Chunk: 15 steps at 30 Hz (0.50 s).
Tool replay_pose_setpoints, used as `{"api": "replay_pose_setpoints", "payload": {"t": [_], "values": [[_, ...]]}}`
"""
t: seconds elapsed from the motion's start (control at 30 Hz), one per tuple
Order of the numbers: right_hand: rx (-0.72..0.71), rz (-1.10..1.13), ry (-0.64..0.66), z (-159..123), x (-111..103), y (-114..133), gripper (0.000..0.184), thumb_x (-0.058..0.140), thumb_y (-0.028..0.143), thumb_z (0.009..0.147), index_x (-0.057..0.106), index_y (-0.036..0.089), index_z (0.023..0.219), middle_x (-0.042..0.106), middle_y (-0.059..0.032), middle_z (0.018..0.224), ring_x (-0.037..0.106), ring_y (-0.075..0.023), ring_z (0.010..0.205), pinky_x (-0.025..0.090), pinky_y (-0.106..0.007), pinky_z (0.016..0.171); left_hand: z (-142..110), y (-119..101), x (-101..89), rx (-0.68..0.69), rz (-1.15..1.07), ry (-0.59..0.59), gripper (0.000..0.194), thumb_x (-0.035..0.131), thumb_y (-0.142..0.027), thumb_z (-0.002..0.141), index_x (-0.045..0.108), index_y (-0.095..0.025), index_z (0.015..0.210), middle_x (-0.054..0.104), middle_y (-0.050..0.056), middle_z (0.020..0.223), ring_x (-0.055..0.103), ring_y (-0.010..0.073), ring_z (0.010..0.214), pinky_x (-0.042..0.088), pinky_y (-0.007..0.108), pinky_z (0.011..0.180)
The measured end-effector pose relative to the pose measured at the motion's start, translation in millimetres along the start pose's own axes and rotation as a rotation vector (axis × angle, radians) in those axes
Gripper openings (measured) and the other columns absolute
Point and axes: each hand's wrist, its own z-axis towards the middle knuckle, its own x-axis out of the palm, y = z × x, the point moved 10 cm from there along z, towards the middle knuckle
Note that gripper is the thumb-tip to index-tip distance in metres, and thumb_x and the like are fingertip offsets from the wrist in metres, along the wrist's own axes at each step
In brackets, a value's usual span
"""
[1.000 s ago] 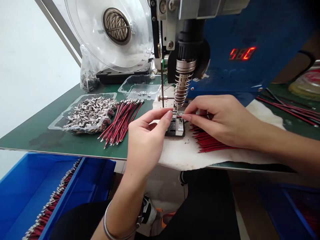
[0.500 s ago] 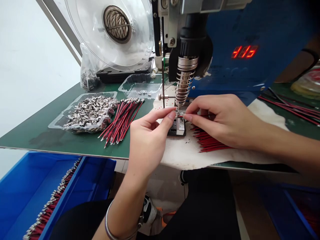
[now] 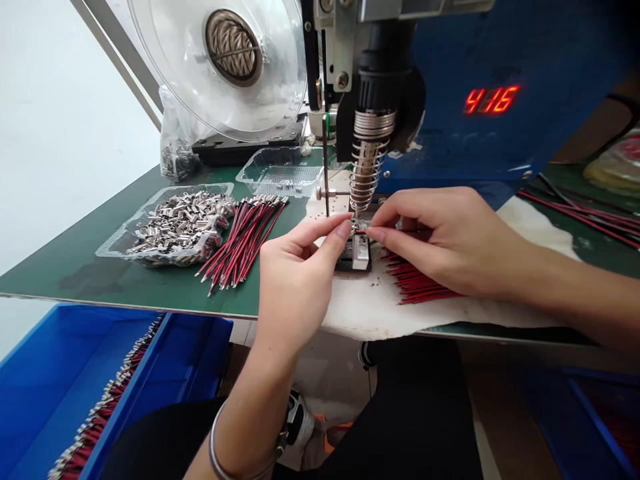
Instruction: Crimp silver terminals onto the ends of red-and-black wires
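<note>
The red wire (image 3: pixel 361 231) shows only as a short stretch over the small fixture (image 3: pixel 361 253), set back from the front edge of the table (image 3: pixel 75 270); its long axis runs roughly parallel to that edge, one end pointing left. The right hand (image 3: pixel 440 240) pinches it between thumb and forefinger from the right, while the left hand (image 3: pixel 300 273) closes thumb and forefinger at the fixture's left side; what lies between them is too small to tell. The soldering iron (image 3: pixel 367 177) points down just above. Under the right hand, the loose wires (image 3: pixel 420 283) lie nearly along the front edge, left ends toward the fixture; the wire bundle (image 3: pixel 245 243) slants, its metal-capped ends toward the table's back edge.
</note>
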Motion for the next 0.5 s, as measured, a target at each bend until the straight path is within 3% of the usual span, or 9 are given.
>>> {"api": "replay_pose_setpoints", "payload": {"t": [0.27,0.5], "values": [[0.002,0.000,-0.006,0.3,-0.3,0.9,0.017,0.065,0.029,0.103,0.075,0.021,0.092,0.068,0.0009,0.071,0.052,-0.0144,0.058,0.040,-0.032,0.066,-0.7,-4.2,0.2,-0.020,0.033,-0.043,0.010,0.091,-0.034,0.092,0.094,-0.028,0.099,0.051,-0.002,0.059,0.033,0.0113,0.056,0.021,0.029,0.053],[0.002,-0.023,0.005,-0.1,0.6,1.0,0.017,0.064,0.029,0.104,0.074,0.021,0.092,0.068,0.0005,0.071,0.054,-0.0148,0.059,0.041,-0.032,0.066,0.0,-2.0,0.5,0.003,0.053,-0.005,0.015,0.090,-0.040,0.093,0.094,-0.028,0.103,0.062,0.000,0.066,0.033,0.0112,0.056,0.024,0.029,0.052]]}}
